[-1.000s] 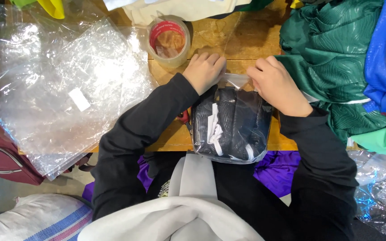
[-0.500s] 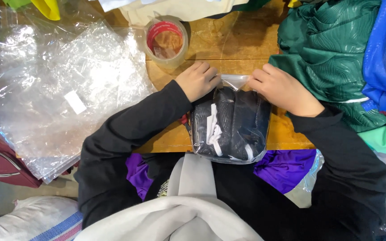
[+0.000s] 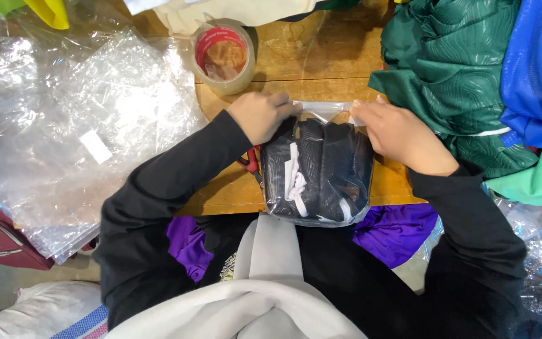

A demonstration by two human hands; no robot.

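A clear plastic bag (image 3: pixel 316 172) stuffed with a folded black garment with white trim lies on the wooden table (image 3: pixel 321 63) in front of me. My left hand (image 3: pixel 260 115) pinches the bag's top flap at its left corner. My right hand (image 3: pixel 401 136) holds the same flap at its right corner. The clear flap (image 3: pixel 321 108) stretches between the two hands. Both arms wear black sleeves.
A roll of clear tape with a red core (image 3: pixel 224 55) stands just beyond my left hand. A stack of clear plastic bags (image 3: pixel 83 138) covers the table's left. Green cloth (image 3: pixel 453 81) and blue cloth (image 3: pixel 541 69) pile at the right. Purple fabric (image 3: pixel 396 232) lies in my lap.
Both hands have shifted slightly along the top of the bag and now grip its flap at the two corners. The bag has stayed in place.
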